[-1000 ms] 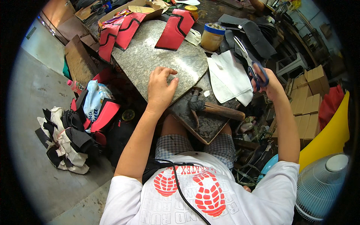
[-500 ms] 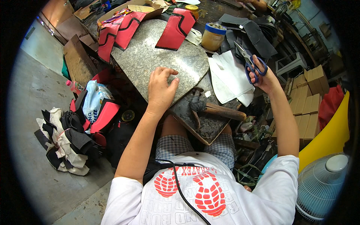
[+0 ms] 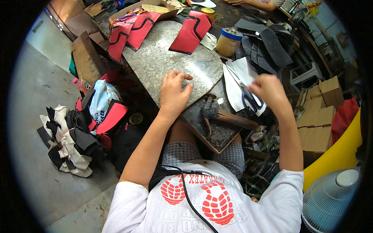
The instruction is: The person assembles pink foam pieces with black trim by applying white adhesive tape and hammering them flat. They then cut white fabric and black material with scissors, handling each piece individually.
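A grey stone slab (image 3: 155, 54) spreads before me. Right of it lie white sheets (image 3: 232, 94); on its far part, a red panel (image 3: 190, 33). My right hand (image 3: 270, 91), right of the slab, is blurred; whether its bent fingers grip anything I cannot tell. My left hand (image 3: 175, 93) sits at the slab's near edge, fingers curled, released. Scissors (image 3: 243, 89) lie on the sheets.

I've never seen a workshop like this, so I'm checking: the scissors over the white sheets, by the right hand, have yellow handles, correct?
Not quite: the scissors over the white sheets, by the right hand, have dark blue handles, not yellow, as the head view shows.
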### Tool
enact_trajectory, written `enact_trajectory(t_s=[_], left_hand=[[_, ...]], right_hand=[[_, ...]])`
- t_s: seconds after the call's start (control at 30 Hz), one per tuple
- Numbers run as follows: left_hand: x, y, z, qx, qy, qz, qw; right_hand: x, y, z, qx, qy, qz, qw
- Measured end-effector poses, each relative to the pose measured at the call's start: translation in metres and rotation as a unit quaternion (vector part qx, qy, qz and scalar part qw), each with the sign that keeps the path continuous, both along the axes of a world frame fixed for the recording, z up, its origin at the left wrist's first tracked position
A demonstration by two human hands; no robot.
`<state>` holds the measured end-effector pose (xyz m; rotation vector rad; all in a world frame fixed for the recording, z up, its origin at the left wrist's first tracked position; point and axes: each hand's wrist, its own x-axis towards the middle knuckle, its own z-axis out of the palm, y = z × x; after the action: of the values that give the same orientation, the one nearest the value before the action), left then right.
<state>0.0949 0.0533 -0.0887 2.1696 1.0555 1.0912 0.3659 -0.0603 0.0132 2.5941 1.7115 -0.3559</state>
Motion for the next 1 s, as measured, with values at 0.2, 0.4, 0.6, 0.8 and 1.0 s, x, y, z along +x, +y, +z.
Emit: enact_trajectory(t_s=[0.2, 0.4, 0.6, 0.8, 1.0], left_hand=[[-0.002, 0.001, 0.003, 0.001, -0.005, -0.007, 1.0], [-0.002, 0.001, 0.004, -0.011, -0.006, -0.004, 1.0], [-0.001, -0.001, 0.0, 0.014, -0.023, -0.012, 1.0], [-0.003, 0.001, 0.001, -0.014, -0.024, -0.019, 0.999], [-0.003, 0.001, 0.0, -0.019, -0.018, -0.022, 0.999]], right_hand=[[0.016, 0.126, -0.01, 0.303, -0.181, 0.13, 0.927], [0.036, 0.165, -0.057, 0.336, -0.053, 0.15, 0.928], [0.034, 0.156, -0.078, 0.403, -0.106, 0.157, 0.895], [0.025, 0.154, -0.053, 0.39, -0.086, 0.111, 0.91], [0.0, 0.122, -0.031, 0.421, -0.096, 0.184, 0.883]])
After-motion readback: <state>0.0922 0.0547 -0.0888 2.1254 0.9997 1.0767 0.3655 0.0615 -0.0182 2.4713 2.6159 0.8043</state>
